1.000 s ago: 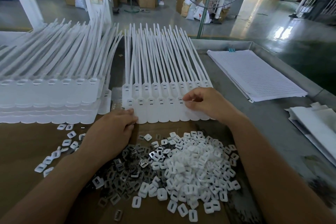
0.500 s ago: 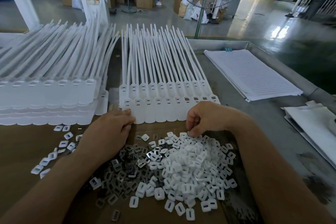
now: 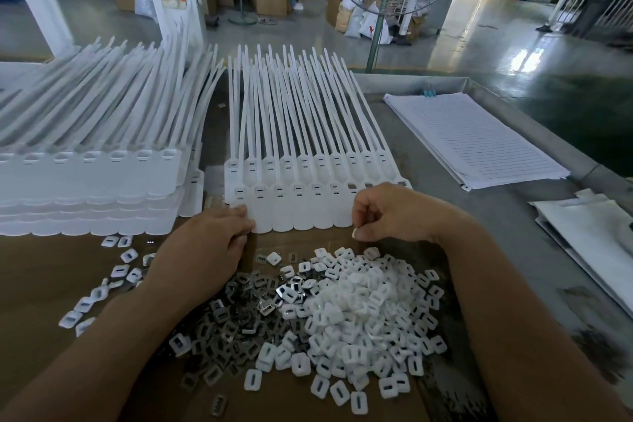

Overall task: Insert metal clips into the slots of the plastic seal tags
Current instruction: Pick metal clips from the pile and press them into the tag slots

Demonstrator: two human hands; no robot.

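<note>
A joined row of white plastic seal tags point(image 3: 301, 212) lies flat ahead of me, long tails pointing away, over a second row behind it. My left hand point(image 3: 205, 243) presses on the row's near left corner. My right hand point(image 3: 394, 212) hovers at the row's near right end, just above the pile of white plastic pieces point(image 3: 370, 312). Its fingers are curled with the thumb against the fingertips, and whatever lies between them is hidden. Dark metal clips point(image 3: 239, 315) are heaped left of the white pieces. Two slots at the row's right end look grey.
A tall stack of tag rows point(image 3: 85, 181) fills the left side. Loose white pieces point(image 3: 120, 271) lie scattered on the cardboard sheet point(image 3: 41, 277). Lined paper point(image 3: 472, 137) and more sheets point(image 3: 589, 236) lie to the right inside the metal tray rim point(image 3: 411, 80).
My right hand left the tag slots, dropped to the edge of the white pile, and now hovers slightly above it, fingers pinched. My left hand stayed on the corner.
</note>
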